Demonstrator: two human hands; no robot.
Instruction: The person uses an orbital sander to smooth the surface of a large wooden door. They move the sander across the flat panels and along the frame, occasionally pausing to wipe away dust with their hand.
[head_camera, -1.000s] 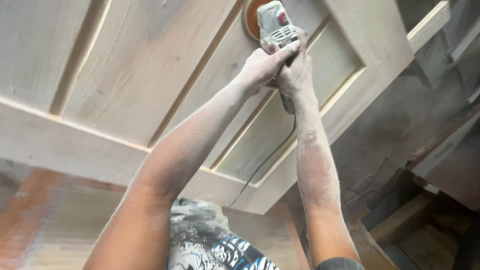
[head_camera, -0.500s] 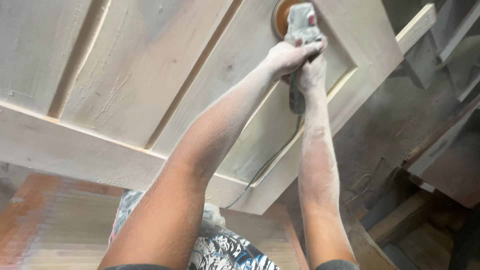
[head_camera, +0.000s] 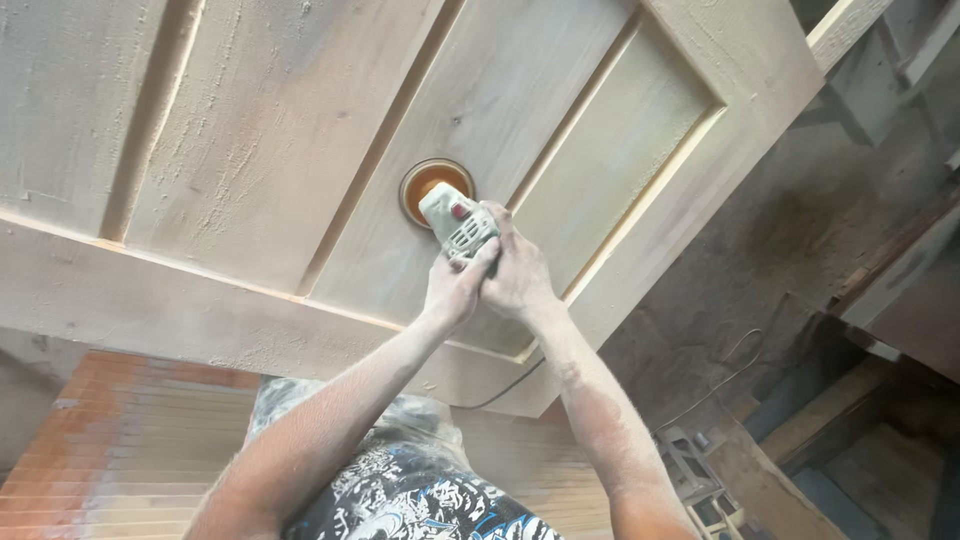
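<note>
**Both hands clamped on a sander at the door's middle panel**

The left hand (head_camera: 452, 292) and right hand (head_camera: 517, 272) wrap side by side around a dusty grey power sander (head_camera: 458, 222). Its orange disc (head_camera: 432, 186) presses flat on the pale wooden door (head_camera: 250, 150), on the plank between two recessed panels. A thin cord (head_camera: 505, 388) trails below the door's edge

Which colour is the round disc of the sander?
Orange, on the disc; head view shows it best.
</note>
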